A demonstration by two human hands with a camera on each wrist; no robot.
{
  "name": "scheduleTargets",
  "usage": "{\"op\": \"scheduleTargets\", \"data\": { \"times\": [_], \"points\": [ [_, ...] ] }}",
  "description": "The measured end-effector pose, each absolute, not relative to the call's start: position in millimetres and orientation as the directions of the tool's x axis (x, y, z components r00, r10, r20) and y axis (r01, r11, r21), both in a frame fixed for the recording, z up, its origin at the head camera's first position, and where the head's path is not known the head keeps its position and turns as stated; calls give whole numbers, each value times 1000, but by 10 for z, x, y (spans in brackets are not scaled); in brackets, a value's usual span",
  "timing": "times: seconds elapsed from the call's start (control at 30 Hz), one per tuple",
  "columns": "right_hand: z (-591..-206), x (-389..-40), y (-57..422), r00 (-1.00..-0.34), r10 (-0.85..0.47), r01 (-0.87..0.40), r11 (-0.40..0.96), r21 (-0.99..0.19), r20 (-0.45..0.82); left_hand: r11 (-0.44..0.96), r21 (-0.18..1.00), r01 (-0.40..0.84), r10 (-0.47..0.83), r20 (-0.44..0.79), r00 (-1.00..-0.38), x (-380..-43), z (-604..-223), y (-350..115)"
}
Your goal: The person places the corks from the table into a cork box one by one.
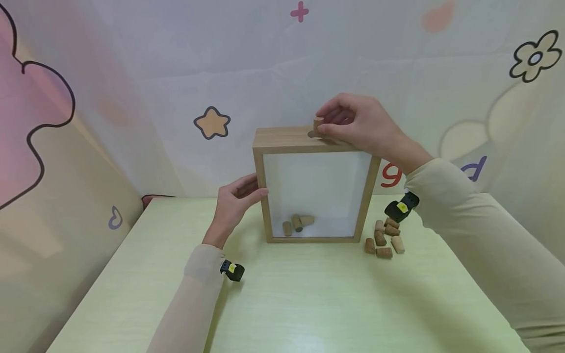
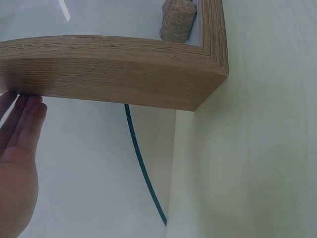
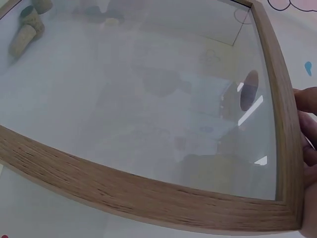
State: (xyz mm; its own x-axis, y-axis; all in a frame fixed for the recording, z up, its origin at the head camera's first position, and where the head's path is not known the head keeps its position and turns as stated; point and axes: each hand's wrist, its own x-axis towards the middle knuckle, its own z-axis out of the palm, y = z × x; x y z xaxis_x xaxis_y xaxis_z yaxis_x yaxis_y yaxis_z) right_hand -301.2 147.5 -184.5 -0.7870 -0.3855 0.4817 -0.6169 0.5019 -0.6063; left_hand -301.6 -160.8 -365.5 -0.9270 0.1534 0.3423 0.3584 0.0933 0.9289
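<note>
A wooden shadow box (image 1: 282,139) with a clear front stands upright on the table. In the head view, my right hand (image 1: 364,122) pinches a wine cork (image 1: 318,122) between thumb and fingers, upright at the oval hole (image 1: 312,134) in the box's top. From the right wrist, the hole (image 3: 249,90) shows through the clear pane; the held cork is hidden there. My left hand (image 1: 238,203) holds the box's left side, thumb at the front edge; its fingers (image 2: 32,124) meet the side's back edge. Inside at the bottom lie 3 corks (image 1: 297,223).
Several loose corks (image 1: 383,253) lie on the pale table (image 1: 287,299), right of the box. Behind the box hangs a light cloth (image 1: 265,59) printed with a star, a flower and letters. Small black cameras (image 1: 233,270) are strapped to both wrists.
</note>
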Motion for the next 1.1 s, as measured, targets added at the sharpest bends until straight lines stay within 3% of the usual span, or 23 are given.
{"op": "scheduleTargets", "data": {
  "times": [0.47, 0.9, 1.1],
  "points": [
    [-1849, -2922, 1554, -805, -356, -593, 500, -631, 474, 86, 929, 361, 151, 346, -926, -3012, -3649, -1602],
    [-2034, -2673, 2014, -837, -136, -522, 488, -699, 530, 77, 927, 368, 156, 353, -922, -3021, -3660, -1607],
    [-2231, -2587, 2245, -816, -50, -533, 452, -716, 576, 78, 929, 361, 155, 346, -925, -3023, -3662, -1608]
  ]
}}
